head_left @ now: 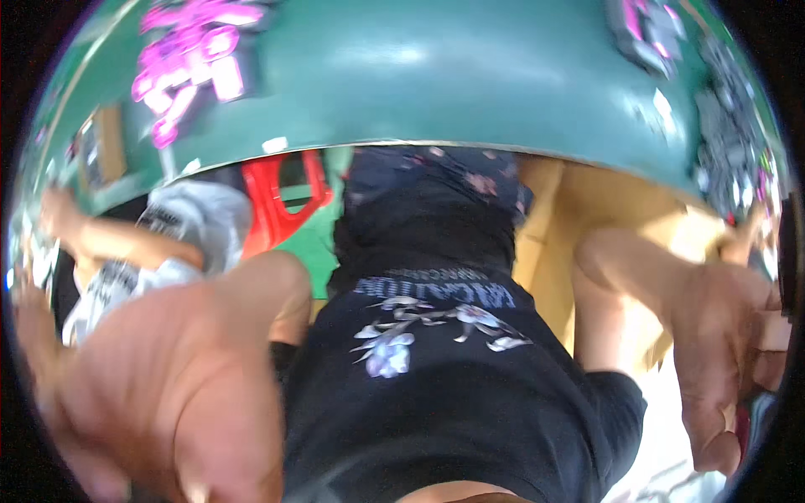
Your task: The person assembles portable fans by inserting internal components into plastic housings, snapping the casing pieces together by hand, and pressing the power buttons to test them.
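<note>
Both my hands are raised close to the camera, off the table. My left hand looms large and blurred at the lower left, its palm showing and its fingers apart, with nothing seen in it. At the right rim, my right hand has its fingers bent inward; whatever they grip, if anything, is cut off by the picture's edge. Ahead of me is the green tabletop. A cluster of bright pink plastic parts lies on its left side, and grey and pink pieces sit at the far right.
A pile of dark parts covers the table's right end. A brown box stands on its left. Below are a red plastic stool and cardboard. Another person's arm reaches in at left; another hand shows at right.
</note>
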A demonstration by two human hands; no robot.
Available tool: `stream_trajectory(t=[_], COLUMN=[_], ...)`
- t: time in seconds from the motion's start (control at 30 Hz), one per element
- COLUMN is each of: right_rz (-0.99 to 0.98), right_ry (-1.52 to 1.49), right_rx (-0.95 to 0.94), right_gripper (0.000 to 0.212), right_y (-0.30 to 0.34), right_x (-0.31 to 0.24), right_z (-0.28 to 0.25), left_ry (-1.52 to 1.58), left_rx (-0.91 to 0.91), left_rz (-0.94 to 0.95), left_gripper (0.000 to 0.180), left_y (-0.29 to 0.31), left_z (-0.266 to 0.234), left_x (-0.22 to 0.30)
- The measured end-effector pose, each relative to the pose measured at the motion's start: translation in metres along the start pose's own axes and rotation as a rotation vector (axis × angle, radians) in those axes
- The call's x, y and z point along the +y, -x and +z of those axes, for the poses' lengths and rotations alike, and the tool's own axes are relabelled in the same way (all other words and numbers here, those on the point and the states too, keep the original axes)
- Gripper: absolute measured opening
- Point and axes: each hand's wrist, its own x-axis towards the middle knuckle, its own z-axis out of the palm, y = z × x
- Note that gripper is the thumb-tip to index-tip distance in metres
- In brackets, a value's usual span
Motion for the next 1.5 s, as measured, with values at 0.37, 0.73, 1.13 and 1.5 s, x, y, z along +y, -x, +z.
stream_trajectory(t=[0.37, 0.73, 1.13, 1.5], right_rz=[0.59, 1.113, 1.012, 0.67], right_ry=[-0.431, -0.335, -0.254, 0.354], right_rx=[0.204, -0.1, -0.206, -0.42], right_gripper=[0.07, 0.029, 0.065, 0.044], right_y=[0.065, 0.1, 0.099, 0.121], right_x=[0.062, 0.097, 0.096, 0.128], right_z=[0.072, 0.133, 0.16, 0.183], left_ry=[-0.161, -0.059, 0.372, -0.522], left_rx=[0.134, 0.109, 0.231, -0.332], left_rz=[-0.437, -0.715, -0.96, -0.677], left_gripper=[0.084, 0.084, 0.081, 0.054], left_y=[0.095, 0.131, 0.123, 0.133], left_z=[0.009, -0.006, -0.006, -0.003], left_x=[-0.068, -0.074, -0.084, -0.116])
